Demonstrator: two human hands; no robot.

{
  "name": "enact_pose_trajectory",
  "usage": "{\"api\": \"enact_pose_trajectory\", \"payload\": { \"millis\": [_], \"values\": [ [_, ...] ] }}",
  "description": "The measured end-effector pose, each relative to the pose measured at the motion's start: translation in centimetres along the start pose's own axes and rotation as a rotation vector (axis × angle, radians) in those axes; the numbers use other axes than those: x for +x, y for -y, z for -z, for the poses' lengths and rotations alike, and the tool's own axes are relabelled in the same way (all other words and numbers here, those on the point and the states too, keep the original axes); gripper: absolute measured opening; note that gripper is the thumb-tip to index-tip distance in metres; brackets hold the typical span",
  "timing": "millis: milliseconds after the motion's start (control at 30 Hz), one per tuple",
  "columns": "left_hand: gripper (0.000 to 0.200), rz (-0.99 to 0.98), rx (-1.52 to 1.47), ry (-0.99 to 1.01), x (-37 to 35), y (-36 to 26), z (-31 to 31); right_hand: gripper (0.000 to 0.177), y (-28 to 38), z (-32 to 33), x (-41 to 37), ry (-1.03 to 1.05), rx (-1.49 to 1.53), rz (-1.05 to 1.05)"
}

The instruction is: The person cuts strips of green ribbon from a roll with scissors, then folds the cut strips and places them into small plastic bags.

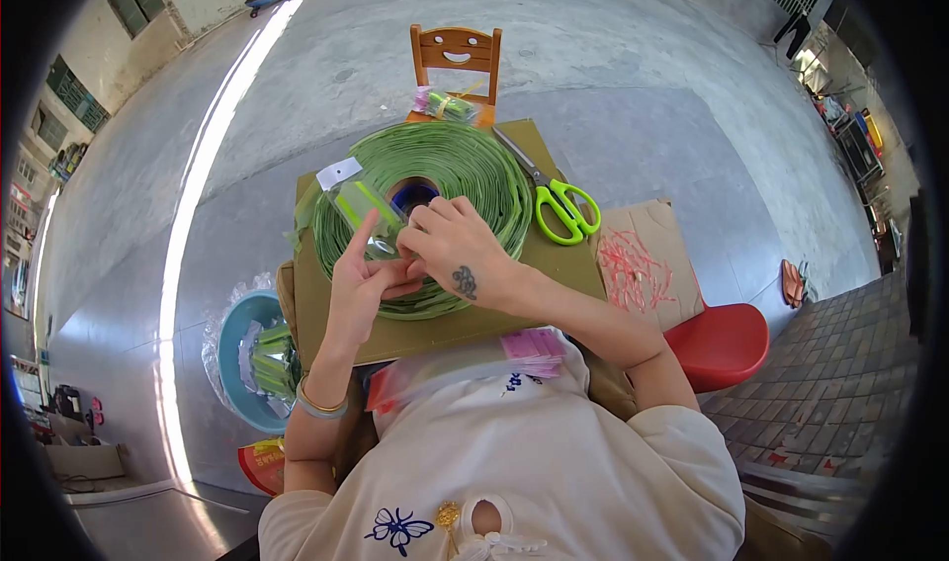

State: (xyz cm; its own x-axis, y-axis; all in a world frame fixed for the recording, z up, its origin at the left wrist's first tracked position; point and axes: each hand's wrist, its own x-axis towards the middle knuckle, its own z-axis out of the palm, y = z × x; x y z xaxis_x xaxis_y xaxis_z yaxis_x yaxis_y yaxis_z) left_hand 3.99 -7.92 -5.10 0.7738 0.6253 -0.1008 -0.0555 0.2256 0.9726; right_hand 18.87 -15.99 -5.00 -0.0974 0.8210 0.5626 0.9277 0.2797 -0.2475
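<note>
A big coil of flat green strip (484, 171) with a hollow core lies on an olive-coloured board (316, 334). Over the coil's near left part is a small clear plastic bag (368, 205) with green strip inside and a white top. My right hand (450, 245) has its fingers curled in a pinch at the bag's lower end. My left hand (364, 282) meets it there, index finger raised, thumb and other fingers closed at the same end. The exact grip between the fingertips is partly hidden. Scissors (563, 210) with lime-green handles lie to the right of the coil.
Ahead stands a wooden chair (457, 52) with a bagged green bundle (447, 104) on its seat. Red strips (633, 269) lie on cardboard at right, beside a red stool (727, 344). A blue basin (232, 348) holds bagged green pieces. Pink bags (534, 351) rest on my lap.
</note>
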Motion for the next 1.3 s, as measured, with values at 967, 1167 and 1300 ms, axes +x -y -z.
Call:
{"api": "enact_pose_trajectory", "payload": {
  "millis": [967,1167,1300],
  "values": [
    [0.042,-0.275,0.785,-0.246,-5.1,3.2,3.5,0.017,-24.0,-3.4,-38.9,-0.064,-0.466,-1.276],
    [0.048,-0.746,1.139,-0.224,-3.8,3.5,1.3,0.013,-23.2,5.4,-30.9,0.105,-0.174,-1.474],
    [0.038,-0.958,1.122,-0.284,-1.9,4.2,1.7,0.013,-18.3,9.0,-21.5,-0.362,0.252,-1.268]
  ]
}}
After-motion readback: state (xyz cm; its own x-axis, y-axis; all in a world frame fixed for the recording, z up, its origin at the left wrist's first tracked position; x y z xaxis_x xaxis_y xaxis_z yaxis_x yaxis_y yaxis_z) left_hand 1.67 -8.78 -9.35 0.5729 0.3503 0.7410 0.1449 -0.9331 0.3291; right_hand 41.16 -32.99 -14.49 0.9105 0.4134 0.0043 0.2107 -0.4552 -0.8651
